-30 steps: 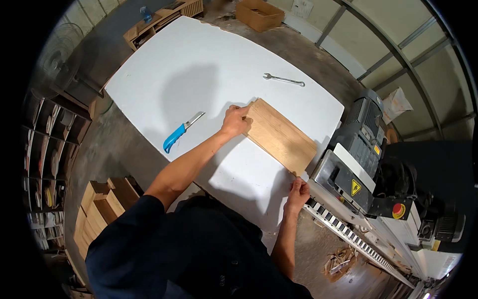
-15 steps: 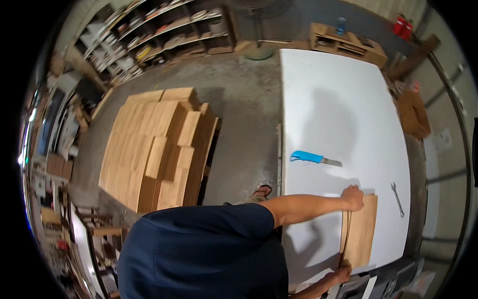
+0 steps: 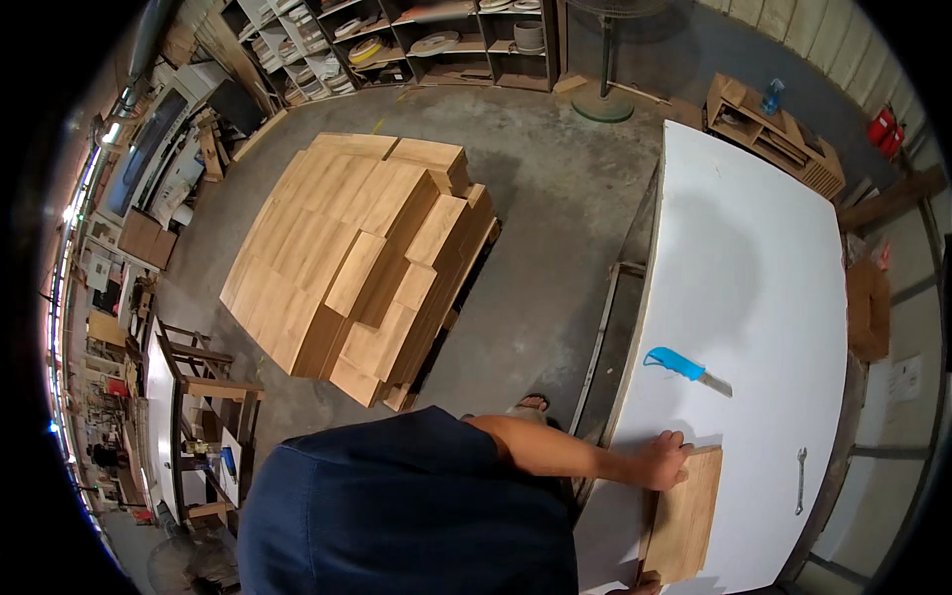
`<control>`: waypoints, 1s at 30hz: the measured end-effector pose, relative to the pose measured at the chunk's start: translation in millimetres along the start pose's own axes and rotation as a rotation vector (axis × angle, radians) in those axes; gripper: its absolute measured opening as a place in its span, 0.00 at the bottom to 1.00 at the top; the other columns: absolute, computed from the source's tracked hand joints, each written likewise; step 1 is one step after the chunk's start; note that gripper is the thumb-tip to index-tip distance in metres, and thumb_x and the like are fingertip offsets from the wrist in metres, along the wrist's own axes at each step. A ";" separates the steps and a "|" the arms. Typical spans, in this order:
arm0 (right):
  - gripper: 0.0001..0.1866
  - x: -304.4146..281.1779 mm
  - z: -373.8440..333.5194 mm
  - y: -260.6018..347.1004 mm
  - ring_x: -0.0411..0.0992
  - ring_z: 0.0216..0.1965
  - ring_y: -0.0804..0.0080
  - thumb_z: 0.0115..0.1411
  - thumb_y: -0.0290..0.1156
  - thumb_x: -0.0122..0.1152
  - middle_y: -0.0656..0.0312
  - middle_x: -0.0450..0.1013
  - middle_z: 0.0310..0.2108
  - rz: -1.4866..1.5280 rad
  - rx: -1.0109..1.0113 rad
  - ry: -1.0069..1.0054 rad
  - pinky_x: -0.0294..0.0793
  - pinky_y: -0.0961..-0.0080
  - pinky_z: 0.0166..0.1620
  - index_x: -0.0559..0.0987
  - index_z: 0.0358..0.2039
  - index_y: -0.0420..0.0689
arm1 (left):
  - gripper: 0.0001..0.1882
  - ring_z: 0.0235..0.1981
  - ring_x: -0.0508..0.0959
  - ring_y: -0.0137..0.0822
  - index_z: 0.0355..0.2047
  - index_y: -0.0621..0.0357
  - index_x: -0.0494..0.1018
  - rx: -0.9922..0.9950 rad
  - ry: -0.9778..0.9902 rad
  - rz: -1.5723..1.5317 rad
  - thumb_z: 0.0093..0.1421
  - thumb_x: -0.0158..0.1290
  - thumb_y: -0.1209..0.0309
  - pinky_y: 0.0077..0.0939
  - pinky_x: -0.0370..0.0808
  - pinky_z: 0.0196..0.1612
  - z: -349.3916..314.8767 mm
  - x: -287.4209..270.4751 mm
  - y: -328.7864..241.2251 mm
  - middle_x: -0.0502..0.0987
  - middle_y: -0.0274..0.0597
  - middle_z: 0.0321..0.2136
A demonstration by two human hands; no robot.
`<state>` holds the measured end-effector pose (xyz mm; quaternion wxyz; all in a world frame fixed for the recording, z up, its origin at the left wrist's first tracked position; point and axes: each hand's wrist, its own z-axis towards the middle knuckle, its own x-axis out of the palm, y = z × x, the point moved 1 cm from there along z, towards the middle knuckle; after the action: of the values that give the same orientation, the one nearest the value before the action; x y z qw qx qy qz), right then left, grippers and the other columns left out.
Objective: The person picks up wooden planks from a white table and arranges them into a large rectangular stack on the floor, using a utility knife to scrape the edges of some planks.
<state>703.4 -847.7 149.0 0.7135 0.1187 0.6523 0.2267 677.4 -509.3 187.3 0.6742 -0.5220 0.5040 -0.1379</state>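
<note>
On the white tabletop (image 3: 764,327), a light wood-grain board (image 3: 687,516) lies in front of me at the near end. My left hand (image 3: 662,461) is closed on its far left corner, fingers curled over the edge. At the board's near end is my right hand (image 3: 647,586), mostly cut off by the picture's lower edge, its fingers not clear. Farther along the table, beyond my left hand, rests a knife with a blue handle (image 3: 674,363) and a short grey blade. A metal wrench (image 3: 800,482) lies to the right of the board.
Left of the table, a large stack of wood-grain boards (image 3: 347,228) sits on a pallet, with grey concrete floor (image 3: 540,238) between. Shelves (image 3: 446,45), a fan stand (image 3: 603,104) and a small wooden cabinet (image 3: 778,134) stand at the back. A workbench (image 3: 203,387) is at left.
My view has turned, so the table and the stack sit farther right. Both hands stay at the board's ends, and the right one has slipped mostly out of the picture.
</note>
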 end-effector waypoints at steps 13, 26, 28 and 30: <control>0.20 -24.3 -12.1 23.3 0.70 0.29 0.60 0.49 0.32 0.62 0.49 0.73 0.30 0.771 0.373 -0.047 0.71 0.68 0.29 0.75 0.37 0.28 | 0.44 0.47 0.62 0.47 0.61 0.54 0.55 0.647 0.316 0.162 0.44 0.56 0.56 0.36 0.62 0.47 -8.1 -44.2 22.8 0.60 0.55 0.50; 0.32 -2.7 -5.5 29.8 0.69 0.43 0.58 0.49 0.27 0.65 0.46 0.67 0.49 0.171 -0.232 -0.115 0.71 0.64 0.46 0.64 0.53 0.28 | 0.30 0.45 0.68 0.52 0.58 0.61 0.58 0.620 0.305 0.294 0.52 0.44 0.77 0.40 0.68 0.46 -6.1 -44.9 12.2 0.69 0.59 0.41; 0.39 -4.1 -5.8 28.0 0.68 0.46 0.57 0.44 0.21 0.70 0.46 0.65 0.52 0.347 -0.276 -0.046 0.69 0.65 0.50 0.61 0.56 0.29 | 0.30 0.46 0.69 0.53 0.58 0.61 0.59 0.598 0.293 0.331 0.51 0.45 0.78 0.41 0.68 0.48 -7.8 -45.6 11.9 0.69 0.59 0.42; 0.38 -0.7 -6.4 32.6 0.68 0.45 0.58 0.42 0.20 0.70 0.47 0.66 0.50 0.331 -0.146 -0.011 0.69 0.64 0.49 0.64 0.54 0.29 | 0.31 0.46 0.69 0.53 0.58 0.58 0.59 0.589 0.264 0.318 0.50 0.46 0.78 0.41 0.68 0.48 -8.3 -39.4 14.7 0.69 0.59 0.43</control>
<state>691.6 -820.5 164.0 0.6766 0.1738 0.6017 0.3872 647.7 -479.8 196.4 0.7377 -0.1981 0.6004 -0.2367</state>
